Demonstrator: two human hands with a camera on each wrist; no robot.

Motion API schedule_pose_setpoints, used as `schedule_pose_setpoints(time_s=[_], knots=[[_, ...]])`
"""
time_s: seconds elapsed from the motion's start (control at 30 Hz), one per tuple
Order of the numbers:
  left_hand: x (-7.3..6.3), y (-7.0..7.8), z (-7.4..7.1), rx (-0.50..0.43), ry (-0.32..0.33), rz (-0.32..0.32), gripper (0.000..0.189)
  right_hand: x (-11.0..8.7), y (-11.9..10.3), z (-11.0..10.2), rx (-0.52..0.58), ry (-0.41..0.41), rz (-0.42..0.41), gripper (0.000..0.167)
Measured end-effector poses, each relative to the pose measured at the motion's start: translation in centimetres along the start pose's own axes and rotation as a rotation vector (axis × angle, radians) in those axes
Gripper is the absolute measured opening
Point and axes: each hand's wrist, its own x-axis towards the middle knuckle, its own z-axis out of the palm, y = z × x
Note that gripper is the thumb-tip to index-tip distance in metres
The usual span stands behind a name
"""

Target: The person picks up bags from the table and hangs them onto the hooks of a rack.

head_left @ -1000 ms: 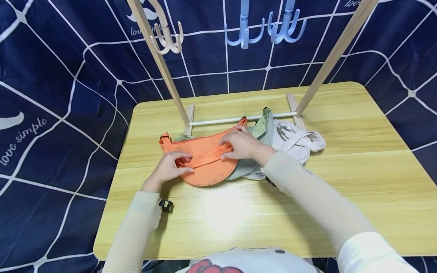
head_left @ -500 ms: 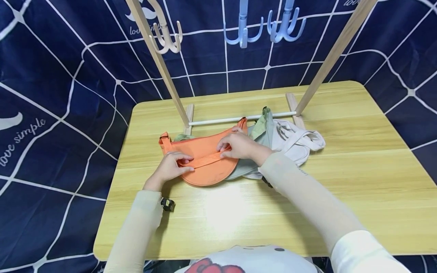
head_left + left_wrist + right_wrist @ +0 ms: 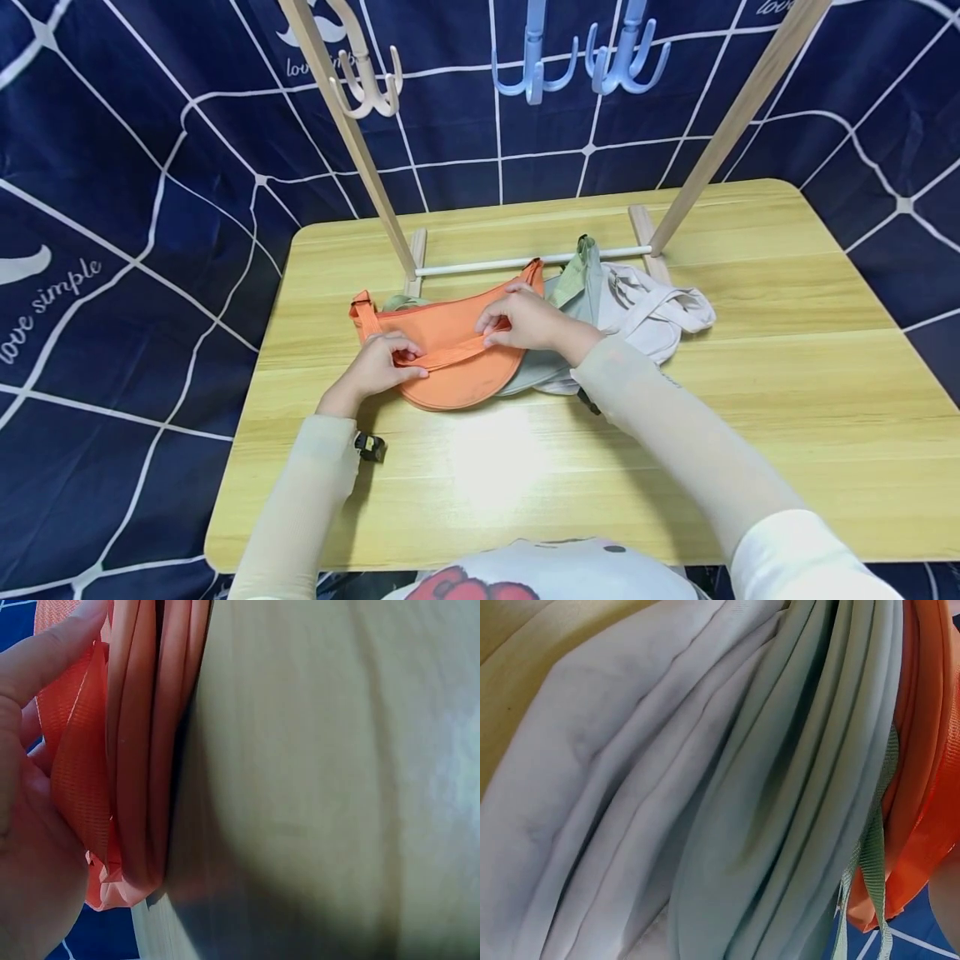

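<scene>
An orange half-moon bag lies on the table, with its orange webbing strap across its face. My left hand pinches the strap near the bag's left side, thumb and fingers curled round it. Toward the right, my right hand pinches the same strap. Close up in the left wrist view, the strap is folded over beside the bag's layered edge. Just right of the orange bag, partly under it, lies a grey-green bag, with a white bag beyond.
A white rod runs behind the bags between two wooden posts. One beige hook and two blue hooks hang above. A dark blue gridded cloth surrounds the wooden table.
My right hand has shifted slightly left along with the strap. The strap span between the hands has changed shape, now arching a little. The bags stay where they were.
</scene>
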Motion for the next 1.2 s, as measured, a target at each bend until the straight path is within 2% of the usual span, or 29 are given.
schedule_pose_setpoints(time_s=[0.13,0.33,0.5,0.63,0.87,1.03,1.2], knots=[[0.0,0.1,-0.1,0.005,-0.012,0.003,0.022,0.0,0.0,0.0,0.009,0.012,-0.02,0.015],[0.0,0.5,-0.7,-0.102,-0.047,-0.066,0.021,-0.1,-0.1,-0.3,0.033,0.024,-0.016,0.015],[-0.1,1.1,-1.4,-0.14,-0.028,-0.125,0.02,-0.2,0.1,-0.6,0.035,0.027,-0.003,0.015],[-0.1,1.4,-2.2,-0.181,-0.002,-0.122,0.018,-0.2,0.2,-0.9,0.041,0.027,-0.018,0.016],[0.3,6.0,-4.8,-0.216,-0.018,-0.105,0.012,-0.3,-0.3,-2.1,0.079,-0.042,0.01,0.017],[0.7,7.0,-5.5,-0.252,-0.014,-0.092,0.011,0.0,-0.8,-3.0,0.093,-0.074,0.016,0.015],[1.1,8.1,-6.2,-0.253,-0.005,-0.083,0.009,0.2,-1.3,-4.0,0.096,-0.067,0.02,0.013]])
